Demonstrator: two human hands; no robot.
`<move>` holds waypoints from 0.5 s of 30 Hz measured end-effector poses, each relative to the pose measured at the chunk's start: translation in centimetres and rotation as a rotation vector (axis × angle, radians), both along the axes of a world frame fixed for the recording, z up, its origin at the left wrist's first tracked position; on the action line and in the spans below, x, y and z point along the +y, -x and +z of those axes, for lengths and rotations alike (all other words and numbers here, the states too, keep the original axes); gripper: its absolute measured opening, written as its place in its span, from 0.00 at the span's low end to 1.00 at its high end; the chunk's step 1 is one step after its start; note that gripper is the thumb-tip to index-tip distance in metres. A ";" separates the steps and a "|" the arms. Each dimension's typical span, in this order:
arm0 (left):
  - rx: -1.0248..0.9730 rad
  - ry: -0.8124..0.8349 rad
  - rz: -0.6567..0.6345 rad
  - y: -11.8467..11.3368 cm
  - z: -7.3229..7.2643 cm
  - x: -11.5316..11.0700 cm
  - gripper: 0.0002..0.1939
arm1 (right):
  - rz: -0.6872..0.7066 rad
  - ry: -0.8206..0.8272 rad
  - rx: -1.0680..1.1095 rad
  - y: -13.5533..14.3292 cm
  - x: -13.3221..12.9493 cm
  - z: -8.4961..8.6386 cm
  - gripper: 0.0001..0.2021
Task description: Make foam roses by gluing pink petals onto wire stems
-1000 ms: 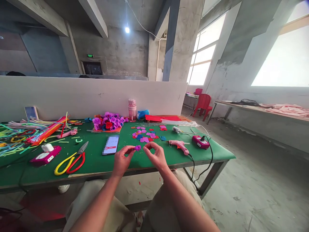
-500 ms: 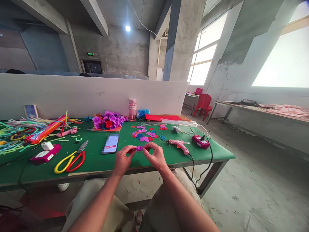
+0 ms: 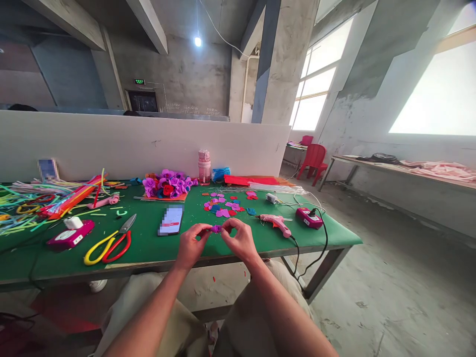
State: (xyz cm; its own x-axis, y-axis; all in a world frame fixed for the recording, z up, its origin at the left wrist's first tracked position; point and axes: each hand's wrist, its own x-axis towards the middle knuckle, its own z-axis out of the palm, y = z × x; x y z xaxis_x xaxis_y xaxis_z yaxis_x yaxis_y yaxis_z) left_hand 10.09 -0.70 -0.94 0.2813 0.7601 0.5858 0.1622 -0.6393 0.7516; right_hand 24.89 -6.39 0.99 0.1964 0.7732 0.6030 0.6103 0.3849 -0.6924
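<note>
Between my two hands, above the front of the green table (image 3: pixel 141 253), is a small purple artificial rose (image 3: pixel 216 229). My left hand (image 3: pixel 193 243) pinches it from the left with thumb and fingertips. From the right, my right hand (image 3: pixel 238 239) grips its other side, the fingers curled to the thumb. Just beyond my hands lie scattered felt petals (image 3: pixel 223 213) in purple, red and blue. To the right rests a pink glue gun (image 3: pixel 275 223), its cord hanging off the edge. A phone (image 3: pixel 171 220) lies left of my left hand.
Scissors (image 3: pixel 111 245) with yellow and red handles lie at left, near a magenta power box (image 3: pixel 70 235) and heaped pipe cleaners (image 3: pixel 70 201). Finished roses (image 3: pixel 169 184), a pink bottle (image 3: pixel 204 167) and red sheets (image 3: pixel 249 180) stand or lie along the back. Another magenta power box (image 3: pixel 309 218) sits right.
Both hands stay nearly in place with the purple rose between them. The rose appears slightly turned, and the view has shifted a little.
</note>
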 end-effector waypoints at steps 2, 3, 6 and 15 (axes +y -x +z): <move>0.013 -0.015 0.009 0.0 0.0 0.0 0.07 | -0.043 -0.003 -0.076 -0.1 0.0 0.0 0.05; 0.022 -0.022 0.013 0.0 -0.1 0.0 0.07 | -0.071 -0.008 -0.120 -0.1 -0.1 0.0 0.05; 0.041 -0.030 0.027 0.0 -0.2 0.1 0.07 | -0.139 -0.039 -0.241 -0.1 -0.2 0.0 0.04; -0.130 0.237 -0.089 -0.2 -0.2 0.1 0.10 | 0.001 -0.075 0.070 -0.2 -0.1 0.1 0.06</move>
State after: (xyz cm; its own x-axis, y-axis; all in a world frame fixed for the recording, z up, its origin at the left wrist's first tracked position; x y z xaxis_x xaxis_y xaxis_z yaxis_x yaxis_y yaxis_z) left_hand 10.30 -0.65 -1.13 0.2870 0.8559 0.4302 0.0058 -0.4506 0.8927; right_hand 25.13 -6.52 1.12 0.2388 0.7268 0.6440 0.5611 0.4380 -0.7024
